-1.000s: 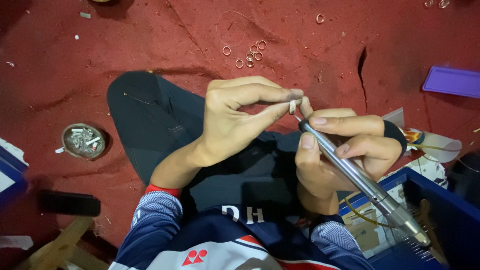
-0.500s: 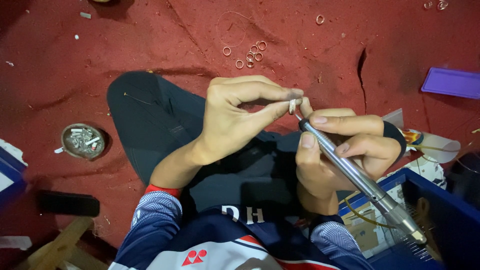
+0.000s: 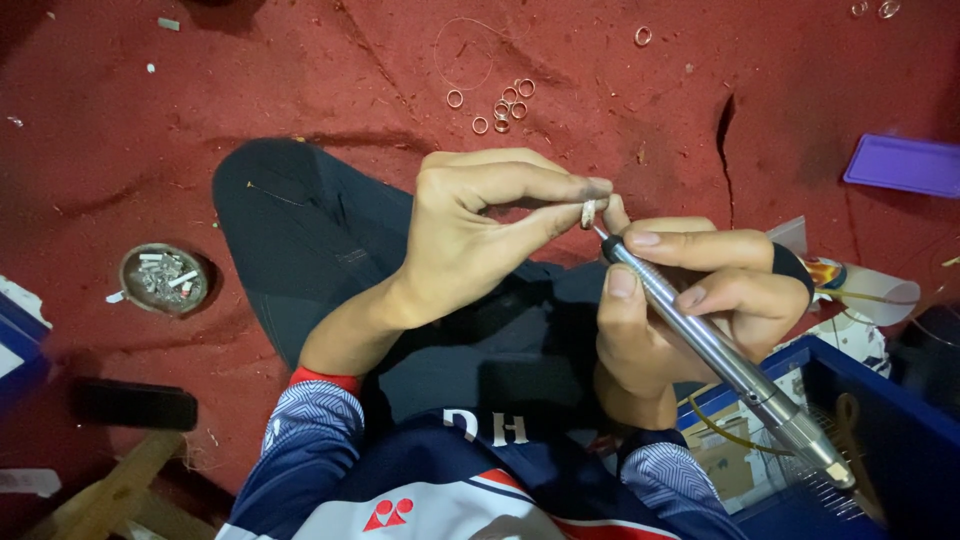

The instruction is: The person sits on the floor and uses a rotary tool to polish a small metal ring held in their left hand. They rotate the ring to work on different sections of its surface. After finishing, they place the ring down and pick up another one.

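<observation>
The left hand (image 3: 470,235) is pinched narrow, thumb and forefinger tips closed on a small pale ring (image 3: 588,213) held up near the middle of the view, a little toward 2 o'clock. The right hand (image 3: 690,300) is wrapped around a slim metal tool (image 3: 715,350), gripped like a pen; the tool's fine tip points toward 10 o'clock and meets the ring, while its body runs out toward 4 o'clock and ends over a blue bin (image 3: 870,420) at the lower right. Both hands hover above the person's dark-trousered knee (image 3: 300,230), which lies bent across a red cloth (image 3: 250,70) covering the floor. At 12 o'clock from the hands a small cluster of loose rings (image 3: 500,108) lies on the cloth, with one more ring (image 3: 643,36) well apart at 1 o'clock. At 9 o'clock, well apart from the hands, sits a round tray (image 3: 160,277) holding small pale stubs. A purple lid (image 3: 905,165) lies at 2 o'clock by the right edge, and a flat black object (image 3: 135,405) lies at 8 o'clock near a pale wooden piece (image 3: 110,495). Blue patterned sleeves (image 3: 310,420) with red cuffs cover both forearms at the bottom of the view.
</observation>
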